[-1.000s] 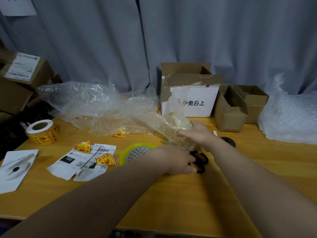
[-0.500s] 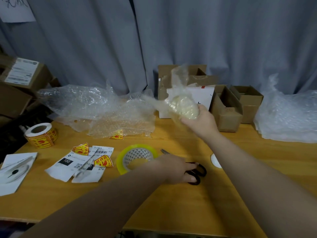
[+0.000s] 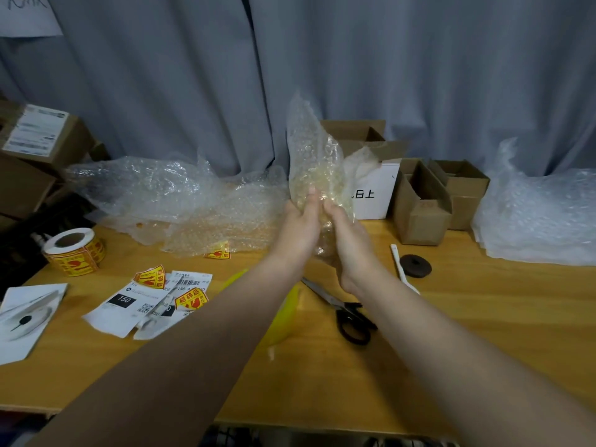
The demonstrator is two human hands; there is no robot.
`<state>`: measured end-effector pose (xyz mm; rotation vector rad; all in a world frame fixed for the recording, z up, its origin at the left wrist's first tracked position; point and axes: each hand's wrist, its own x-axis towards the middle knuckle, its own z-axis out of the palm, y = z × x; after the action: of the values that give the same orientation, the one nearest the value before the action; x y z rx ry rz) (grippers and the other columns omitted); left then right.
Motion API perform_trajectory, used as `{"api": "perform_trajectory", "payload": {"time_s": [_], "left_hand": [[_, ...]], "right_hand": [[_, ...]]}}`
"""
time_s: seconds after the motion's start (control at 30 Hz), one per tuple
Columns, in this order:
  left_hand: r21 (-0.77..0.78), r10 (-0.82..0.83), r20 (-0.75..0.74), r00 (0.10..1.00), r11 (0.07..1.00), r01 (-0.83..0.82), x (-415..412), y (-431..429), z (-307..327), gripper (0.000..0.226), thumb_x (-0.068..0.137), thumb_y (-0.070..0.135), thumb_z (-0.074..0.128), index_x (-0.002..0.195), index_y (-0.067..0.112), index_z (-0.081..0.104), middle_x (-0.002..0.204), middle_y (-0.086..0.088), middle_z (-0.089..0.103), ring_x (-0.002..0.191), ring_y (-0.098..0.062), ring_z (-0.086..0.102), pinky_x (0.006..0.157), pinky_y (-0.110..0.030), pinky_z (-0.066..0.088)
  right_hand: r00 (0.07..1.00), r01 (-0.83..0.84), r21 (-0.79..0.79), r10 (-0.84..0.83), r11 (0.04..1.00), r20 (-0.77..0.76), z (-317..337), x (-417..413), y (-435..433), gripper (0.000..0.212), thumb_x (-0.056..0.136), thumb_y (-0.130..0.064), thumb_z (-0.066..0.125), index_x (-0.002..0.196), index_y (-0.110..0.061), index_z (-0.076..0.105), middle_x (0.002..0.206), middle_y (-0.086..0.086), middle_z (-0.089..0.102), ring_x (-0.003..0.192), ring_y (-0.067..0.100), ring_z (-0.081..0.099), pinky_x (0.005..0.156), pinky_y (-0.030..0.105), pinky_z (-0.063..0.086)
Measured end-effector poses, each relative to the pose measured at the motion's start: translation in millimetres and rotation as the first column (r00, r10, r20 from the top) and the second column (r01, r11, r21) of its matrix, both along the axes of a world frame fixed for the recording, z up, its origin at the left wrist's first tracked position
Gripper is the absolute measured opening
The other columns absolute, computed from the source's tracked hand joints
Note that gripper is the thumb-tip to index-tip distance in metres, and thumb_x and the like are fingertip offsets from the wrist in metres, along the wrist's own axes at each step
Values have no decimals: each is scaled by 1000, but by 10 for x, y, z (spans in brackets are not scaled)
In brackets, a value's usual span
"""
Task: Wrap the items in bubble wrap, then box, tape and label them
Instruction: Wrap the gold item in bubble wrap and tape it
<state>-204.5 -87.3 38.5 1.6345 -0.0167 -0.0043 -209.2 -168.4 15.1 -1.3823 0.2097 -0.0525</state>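
Observation:
Both hands are raised above the middle of the wooden table, holding a yellowish bundle of bubble wrap between them. My left hand grips its left side with fingers pointing up. My right hand grips its right side. Loose wrap stands up above the fingers; what is inside the bundle is hidden. A pile of clear bubble wrap lies at the back left. Black-handled scissors lie on the table under my right forearm. A yellow tape roll shows partly beneath my left forearm.
A white box with open flaps and two small brown boxes stand at the back. More bubble wrap is piled at the right. A sticker roll, shipping labels, a white card and a dark disc lie around.
My left hand left the scissors and rose to join my right hand on the wrapped bundle. The bundle's wrap now stands upright between both hands.

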Motion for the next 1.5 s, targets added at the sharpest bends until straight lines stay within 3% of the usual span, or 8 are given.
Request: {"api": "perform_trajectory", "payload": {"time_s": [0.17,0.37,0.63,0.77,1.03,1.27,1.43,1.5], "left_hand": [[-106,-125,-114,986,988,113,328,306,-147,115,45,95,53,138,28,40,134,-1,56,117,-23,57,99,-48,45],[301,-232,104,967,934,192,-100,434,-8,66,94,60,11,150,32,-9,157,8,15,142,-16,20,99,-22,16],[317,-45,554,831,935,-161,39,634,-23,20,94,25,55,115,22,56,115,6,51,99,1,53,90,-18,46],[652,-421,383,822,753,82,-32,523,-60,45,94,33,55,137,26,46,140,14,41,124,5,34,103,-15,25],[480,-340,283,897,860,174,153,480,-34,10,96,27,52,88,23,55,85,-2,68,81,-20,65,83,-49,50],[473,-114,359,926,878,-75,135,435,26,19,93,27,57,110,19,54,103,6,53,97,-12,52,87,-27,42],[720,-548,684,482,400,-567,181,646,214,61,78,59,53,132,32,47,144,-1,38,137,-28,25,110,-45,4],[844,-681,456,574,124,-522,196,652,288,72,76,72,45,137,33,44,151,1,33,144,-25,14,111,-53,-11]], "right_hand": [[975,-215,180,222,960,-23,102,-70,-53,40,91,-47,54,111,-14,65,106,9,71,93,27,67,82,43,52],[935,-349,-124,354,929,19,218,-29,-223,64,59,-57,77,116,-32,62,114,-6,70,109,18,64,93,44,52],[996,23,-603,35,797,84,-194,213,-330,87,44,-69,79,117,-29,53,99,-11,69,90,9,66,78,37,57],[991,31,-676,65,736,116,-204,156,-239,72,55,-59,77,110,-21,50,88,-7,66,82,17,66,66,34,54],[941,100,-798,204,595,270,-223,25,-155,110,58,-64,70,144,-49,4,129,-2,52,108,16,58,84,41,53],[954,58,-899,241,434,178,-164,12,-254,100,72,-50,72,145,-49,4,121,1,42,97,19,52,77,36,48],[948,49,-999,314,20,53,-43,-56,-329,102,72,-50,70,147,-45,0,126,5,40,112,26,47,81,37,47],[946,102,-989,318,-108,63,-15,-64,-324,107,72,-52,69,148,-40,-5,129,6,40,115,27,46,85,38,45]]}}
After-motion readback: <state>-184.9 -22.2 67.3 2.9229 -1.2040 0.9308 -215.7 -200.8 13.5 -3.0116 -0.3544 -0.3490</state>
